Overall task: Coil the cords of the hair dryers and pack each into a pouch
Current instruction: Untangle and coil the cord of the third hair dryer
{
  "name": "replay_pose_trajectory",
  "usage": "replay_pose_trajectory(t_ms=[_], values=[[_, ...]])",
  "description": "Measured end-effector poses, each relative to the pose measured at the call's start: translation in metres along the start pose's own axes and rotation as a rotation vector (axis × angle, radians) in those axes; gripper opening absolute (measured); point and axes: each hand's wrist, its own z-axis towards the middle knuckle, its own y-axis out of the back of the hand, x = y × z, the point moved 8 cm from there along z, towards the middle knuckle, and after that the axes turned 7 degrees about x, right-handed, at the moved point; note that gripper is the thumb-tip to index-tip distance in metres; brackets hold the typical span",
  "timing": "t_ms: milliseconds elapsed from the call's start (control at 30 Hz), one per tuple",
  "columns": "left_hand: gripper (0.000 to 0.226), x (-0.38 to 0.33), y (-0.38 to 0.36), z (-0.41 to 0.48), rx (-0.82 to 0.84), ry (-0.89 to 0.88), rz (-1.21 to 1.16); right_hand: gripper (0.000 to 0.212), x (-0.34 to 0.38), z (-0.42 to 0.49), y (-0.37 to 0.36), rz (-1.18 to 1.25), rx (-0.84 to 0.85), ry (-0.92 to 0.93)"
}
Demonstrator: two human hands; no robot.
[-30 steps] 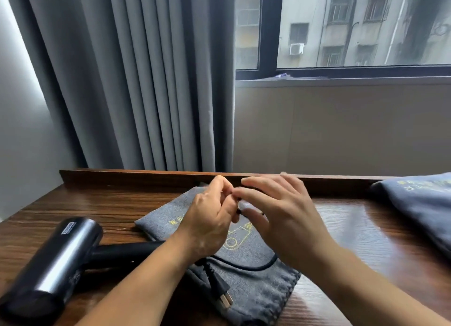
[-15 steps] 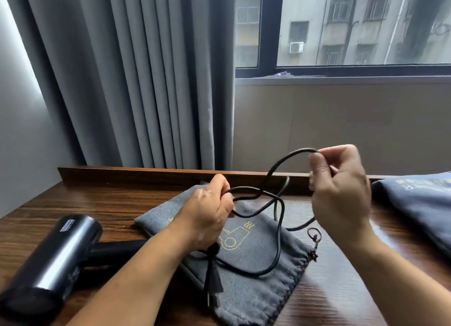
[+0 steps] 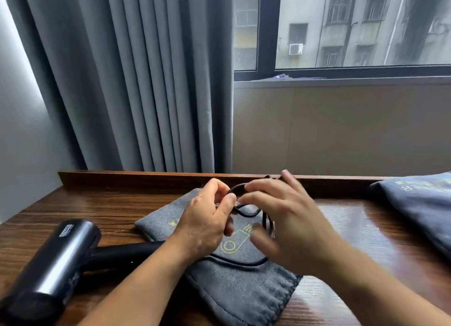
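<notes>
A black hair dryer [image 3: 51,264] lies on the wooden table at the lower left, its handle pointing right under my left forearm. Its black cord [image 3: 244,262] runs over a flat grey pouch [image 3: 244,291] with a yellow dryer logo in the middle of the table. Above the pouch, my left hand [image 3: 207,225] pinches gathered loops of the cord. My right hand [image 3: 288,225] meets it from the right, fingers on a loop, and is blurred. The plug is hidden.
A second grey pouch [image 3: 419,203] with yellow lettering lies at the right edge of the table. A raised wooden rim [image 3: 136,179] runs along the table's back. Grey curtains [image 3: 136,81] and a window wall stand behind it.
My right hand, which had pulled a cord loop up and to the right, has come back left to meet my left hand. The hanging plug is out of sight now.
</notes>
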Motion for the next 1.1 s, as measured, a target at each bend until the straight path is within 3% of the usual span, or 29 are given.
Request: replay_pose_trajectory(t_ms=[67, 267, 367, 500, 600, 700, 833, 933, 1100], values=[[0.012, -0.001, -0.007, -0.002, 0.071, -0.028, -0.065, 0.022, -0.001, 0.002, -0.014, -0.065, -0.004, -0.022], [0.012, -0.002, -0.004, -0.002, 0.065, -0.034, -0.063, 0.035, -0.015, 0.005, -0.014, -0.097, -0.065, -0.096], [0.021, 0.006, 0.015, 0.002, -0.065, 0.002, 0.085, 0.021, -0.023, 0.001, 0.006, 0.015, -0.25, -0.1], [0.02, 0.028, 0.04, 0.007, -0.226, 0.137, 0.11, 0.014, -0.08, -0.015, 0.039, 0.362, -0.518, -0.388], [0.013, 0.04, 0.041, 0.008, -0.241, 0.179, 0.004, 0.011, -0.111, -0.025, 0.045, 0.39, -0.478, -0.52], [0.012, 0.037, 0.029, 0.009, -0.117, 0.139, 0.119, 0.008, -0.107, -0.024, 0.033, 0.308, -0.323, -0.519], [0.008, 0.027, 0.019, 0.006, -0.023, 0.084, 0.235, 0.01, -0.095, -0.022, 0.031, 0.284, -0.268, -0.449], [0.006, 0.023, 0.03, 0.008, -0.028, 0.14, 0.323, 0.011, -0.088, -0.02, 0.039, 0.296, -0.294, -0.396], [0.013, 0.005, 0.061, 0.002, 0.038, 0.219, 0.6, 0.007, -0.056, -0.004, 0.026, 0.223, -0.192, -0.211]])
